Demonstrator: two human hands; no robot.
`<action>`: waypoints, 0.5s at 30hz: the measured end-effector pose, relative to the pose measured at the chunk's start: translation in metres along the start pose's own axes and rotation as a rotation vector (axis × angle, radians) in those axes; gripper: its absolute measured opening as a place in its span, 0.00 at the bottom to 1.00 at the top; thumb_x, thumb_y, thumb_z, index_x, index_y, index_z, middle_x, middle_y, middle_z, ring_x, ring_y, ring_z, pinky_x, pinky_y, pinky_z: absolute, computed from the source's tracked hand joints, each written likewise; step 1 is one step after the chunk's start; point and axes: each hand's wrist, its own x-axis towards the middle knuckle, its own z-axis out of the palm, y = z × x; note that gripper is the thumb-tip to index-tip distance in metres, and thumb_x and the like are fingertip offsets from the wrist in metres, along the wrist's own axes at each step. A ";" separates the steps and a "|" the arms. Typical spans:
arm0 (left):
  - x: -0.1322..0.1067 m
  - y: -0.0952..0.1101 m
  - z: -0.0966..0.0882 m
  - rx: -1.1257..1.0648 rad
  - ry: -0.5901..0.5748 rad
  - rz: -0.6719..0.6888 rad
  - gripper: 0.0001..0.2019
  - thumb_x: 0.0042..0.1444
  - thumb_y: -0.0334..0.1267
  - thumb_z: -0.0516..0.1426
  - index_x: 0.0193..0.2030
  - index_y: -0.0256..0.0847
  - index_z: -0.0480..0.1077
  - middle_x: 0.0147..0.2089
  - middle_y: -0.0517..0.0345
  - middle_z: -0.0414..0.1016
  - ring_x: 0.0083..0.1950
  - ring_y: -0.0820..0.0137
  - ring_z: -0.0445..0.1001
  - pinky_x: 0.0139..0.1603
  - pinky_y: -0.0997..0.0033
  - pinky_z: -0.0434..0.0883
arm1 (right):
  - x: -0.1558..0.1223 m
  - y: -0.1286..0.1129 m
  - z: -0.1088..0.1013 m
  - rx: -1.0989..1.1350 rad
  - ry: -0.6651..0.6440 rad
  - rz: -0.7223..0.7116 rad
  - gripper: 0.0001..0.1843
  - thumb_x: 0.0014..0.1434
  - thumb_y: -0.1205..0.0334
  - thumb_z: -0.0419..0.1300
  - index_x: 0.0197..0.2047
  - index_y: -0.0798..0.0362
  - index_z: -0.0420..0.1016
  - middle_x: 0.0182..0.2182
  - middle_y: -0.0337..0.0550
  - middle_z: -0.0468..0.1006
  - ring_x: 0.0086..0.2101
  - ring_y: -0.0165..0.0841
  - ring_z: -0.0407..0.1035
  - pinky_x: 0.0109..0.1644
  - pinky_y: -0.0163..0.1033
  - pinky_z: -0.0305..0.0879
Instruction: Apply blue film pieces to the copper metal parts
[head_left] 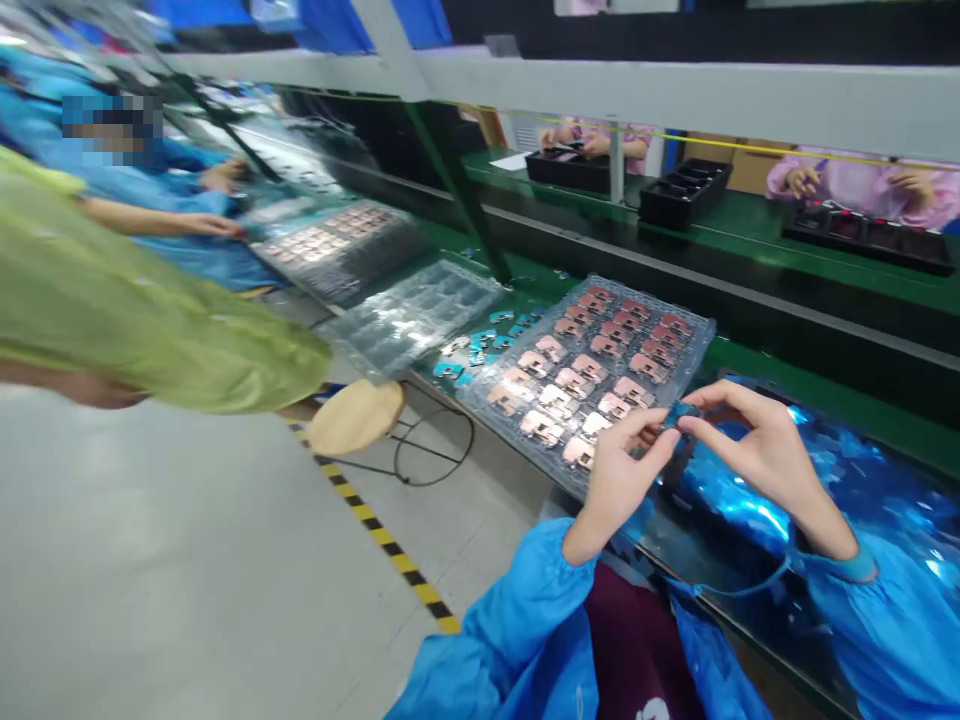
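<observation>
My left hand (622, 483) and my right hand (765, 450) both pinch a small blue part (681, 418) between their fingertips, above the edge of a clear plastic tray (585, 385). That tray holds rows of copper-coloured metal pieces, and my left hand's heel is close to its near corner. Under my right hand lies a shiny blue foil-like sheet (817, 490). Loose blue pieces (487, 342) lie on the green bench beyond the tray. My blue sleeves run in from the bottom edge.
A co-worker in a green smock (127, 300) stands close on the left, with a blue-clad co-worker (150, 190) beyond. Further trays (337, 250) line the bench. A round wooden stool (354, 417) stands on the floor by yellow-black tape (375, 535). Pink-clad workers sit across the line.
</observation>
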 end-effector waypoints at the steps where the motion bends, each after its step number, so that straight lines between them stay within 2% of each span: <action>1: -0.001 0.001 0.001 0.019 0.008 0.024 0.13 0.63 0.45 0.68 0.48 0.39 0.85 0.41 0.52 0.85 0.39 0.66 0.80 0.42 0.69 0.79 | -0.001 -0.001 0.000 0.007 0.008 0.019 0.10 0.70 0.51 0.70 0.47 0.48 0.84 0.41 0.42 0.86 0.39 0.40 0.82 0.45 0.43 0.81; 3: -0.001 0.002 0.001 0.039 0.024 0.054 0.12 0.63 0.46 0.68 0.45 0.39 0.85 0.40 0.52 0.85 0.38 0.65 0.80 0.41 0.68 0.78 | -0.004 -0.002 0.000 -0.006 0.032 0.027 0.10 0.71 0.49 0.68 0.46 0.46 0.85 0.41 0.41 0.88 0.39 0.41 0.83 0.44 0.43 0.81; 6: 0.000 0.002 0.001 0.074 0.056 0.091 0.13 0.64 0.48 0.68 0.38 0.40 0.84 0.34 0.53 0.82 0.34 0.66 0.77 0.37 0.67 0.75 | -0.008 0.001 0.002 -0.033 0.075 -0.008 0.11 0.73 0.47 0.65 0.45 0.42 0.86 0.39 0.39 0.88 0.35 0.41 0.84 0.40 0.44 0.82; 9: 0.000 0.003 -0.001 0.107 0.063 0.131 0.14 0.65 0.49 0.67 0.36 0.41 0.84 0.32 0.52 0.80 0.32 0.65 0.75 0.36 0.64 0.73 | -0.013 0.005 0.007 -0.044 0.100 -0.023 0.10 0.70 0.45 0.67 0.45 0.40 0.85 0.39 0.39 0.88 0.34 0.44 0.84 0.37 0.47 0.83; 12: -0.003 0.006 -0.003 0.096 0.036 0.126 0.13 0.65 0.49 0.67 0.37 0.41 0.85 0.34 0.50 0.81 0.35 0.63 0.76 0.39 0.62 0.75 | -0.017 0.008 0.011 -0.080 0.117 -0.020 0.10 0.69 0.45 0.68 0.46 0.39 0.85 0.41 0.40 0.88 0.36 0.47 0.85 0.37 0.51 0.84; 15: -0.006 0.007 -0.005 -0.009 -0.031 0.035 0.15 0.67 0.50 0.66 0.46 0.40 0.87 0.43 0.46 0.82 0.40 0.62 0.79 0.41 0.63 0.79 | -0.019 0.009 0.015 -0.119 0.174 -0.024 0.09 0.73 0.48 0.64 0.47 0.39 0.85 0.40 0.40 0.88 0.35 0.46 0.84 0.39 0.52 0.83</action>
